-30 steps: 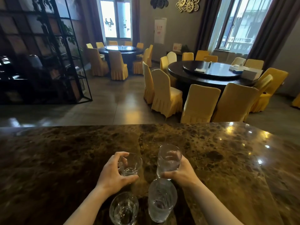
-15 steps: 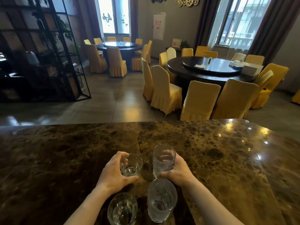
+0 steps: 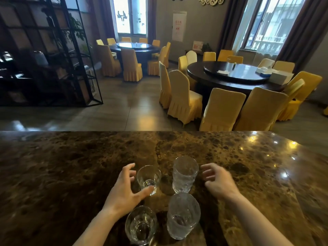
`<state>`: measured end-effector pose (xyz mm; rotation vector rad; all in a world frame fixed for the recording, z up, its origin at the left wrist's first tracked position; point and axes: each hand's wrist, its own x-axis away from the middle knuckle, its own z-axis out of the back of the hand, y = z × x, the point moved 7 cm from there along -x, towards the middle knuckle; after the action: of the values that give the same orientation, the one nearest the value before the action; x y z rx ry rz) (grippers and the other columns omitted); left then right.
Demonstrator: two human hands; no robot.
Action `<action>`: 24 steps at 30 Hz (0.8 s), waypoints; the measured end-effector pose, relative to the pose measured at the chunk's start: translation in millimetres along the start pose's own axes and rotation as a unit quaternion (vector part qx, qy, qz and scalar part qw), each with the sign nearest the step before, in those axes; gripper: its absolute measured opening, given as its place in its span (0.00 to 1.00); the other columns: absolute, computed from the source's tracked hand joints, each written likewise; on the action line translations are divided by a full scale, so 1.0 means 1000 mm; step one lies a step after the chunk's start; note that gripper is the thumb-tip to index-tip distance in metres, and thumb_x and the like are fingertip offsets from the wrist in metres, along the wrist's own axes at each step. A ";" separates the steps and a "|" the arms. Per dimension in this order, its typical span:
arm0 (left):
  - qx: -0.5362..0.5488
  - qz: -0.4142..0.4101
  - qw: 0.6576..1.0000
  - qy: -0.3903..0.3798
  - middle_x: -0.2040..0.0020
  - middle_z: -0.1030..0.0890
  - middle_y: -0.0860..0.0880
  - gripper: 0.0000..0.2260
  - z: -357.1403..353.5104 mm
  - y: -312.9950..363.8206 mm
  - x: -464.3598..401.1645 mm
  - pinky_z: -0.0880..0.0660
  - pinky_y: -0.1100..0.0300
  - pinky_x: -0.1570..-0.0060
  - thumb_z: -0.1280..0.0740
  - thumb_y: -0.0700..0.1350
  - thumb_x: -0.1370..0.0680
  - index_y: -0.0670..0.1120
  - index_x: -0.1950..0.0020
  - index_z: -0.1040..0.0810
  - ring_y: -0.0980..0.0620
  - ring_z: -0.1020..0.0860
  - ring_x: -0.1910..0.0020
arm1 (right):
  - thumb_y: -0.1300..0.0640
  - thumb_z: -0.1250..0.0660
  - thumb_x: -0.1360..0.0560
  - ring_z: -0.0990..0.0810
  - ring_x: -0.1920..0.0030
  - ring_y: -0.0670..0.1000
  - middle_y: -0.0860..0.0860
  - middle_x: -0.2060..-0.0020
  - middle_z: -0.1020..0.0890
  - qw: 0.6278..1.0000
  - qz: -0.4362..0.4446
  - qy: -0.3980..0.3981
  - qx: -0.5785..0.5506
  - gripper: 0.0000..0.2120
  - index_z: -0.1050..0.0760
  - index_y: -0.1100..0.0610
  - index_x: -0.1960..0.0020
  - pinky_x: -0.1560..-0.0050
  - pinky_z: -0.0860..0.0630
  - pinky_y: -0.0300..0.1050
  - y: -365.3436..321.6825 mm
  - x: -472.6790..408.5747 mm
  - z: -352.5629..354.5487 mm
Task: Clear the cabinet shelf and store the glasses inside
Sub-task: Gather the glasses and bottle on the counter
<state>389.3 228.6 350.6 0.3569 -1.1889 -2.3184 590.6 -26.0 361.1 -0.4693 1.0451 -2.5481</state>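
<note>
Four glasses stood in a tight square on the marble countertop (image 3: 71, 166), toward its near edge and about midway along it: a small smooth glass (image 3: 148, 179) and a tall textured glass (image 3: 184, 174) behind, a wide smooth glass (image 3: 141, 225) and a second textured glass (image 3: 182, 215) at the near edge itself. Our left hand (image 3: 124, 190) hung beside the small glass with its fingers spread and loose, the thumb tip at or just short of the glass's base; we could not tell which. Our right hand (image 3: 219, 181) hovered just right of the tall glass, fingers loosely curved, holding nothing.

We judged the glasses staged here for the cabinet, which was not in view. The polished stone looked slippery and the glasses stood close, so each called for a grip low on the body and a straight lift to avoid knocking a neighbour.

Beyond the far edge lay a dining room: round dark tables (image 3: 236, 75), chairs in yellow covers (image 3: 182, 100), a black metal shelf frame (image 3: 53, 55) at left, bright windows (image 3: 266, 23).
</note>
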 end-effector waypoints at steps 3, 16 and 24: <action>0.002 -0.037 0.998 0.042 0.39 0.25 0.60 0.34 0.032 0.012 0.035 0.24 0.56 0.40 0.30 0.72 0.37 0.61 0.35 0.32 0.61 0.24 0.40 | 0.66 0.31 0.25 0.18 0.52 0.47 0.47 0.52 0.17 0.979 0.087 0.184 0.019 0.15 0.23 0.47 0.45 0.52 0.16 0.48 -0.039 0.009 0.058; -0.218 -0.126 0.952 -0.174 0.35 0.37 0.66 0.34 -0.007 0.036 0.082 0.29 0.55 0.38 0.26 0.57 0.32 0.66 0.31 0.38 0.62 0.33 0.35 | 0.56 0.21 0.32 0.27 0.37 0.57 0.53 0.36 0.28 0.870 0.263 -0.154 0.387 0.39 0.34 0.47 0.26 0.40 0.23 0.54 -0.184 0.027 -0.134; -0.159 -0.043 0.982 -0.091 0.38 0.30 0.67 0.41 0.060 -0.018 0.062 0.26 0.56 0.36 0.20 0.60 0.39 0.66 0.30 0.36 0.61 0.27 0.39 | 0.55 0.19 0.34 0.26 0.42 0.57 0.53 0.42 0.27 0.882 0.254 -0.115 0.381 0.37 0.31 0.46 0.29 0.48 0.21 0.53 -0.169 0.039 -0.133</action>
<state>305.4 244.4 370.6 0.0837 -0.8745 -2.6105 468.0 151.1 399.7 -0.2170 0.0120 -2.1150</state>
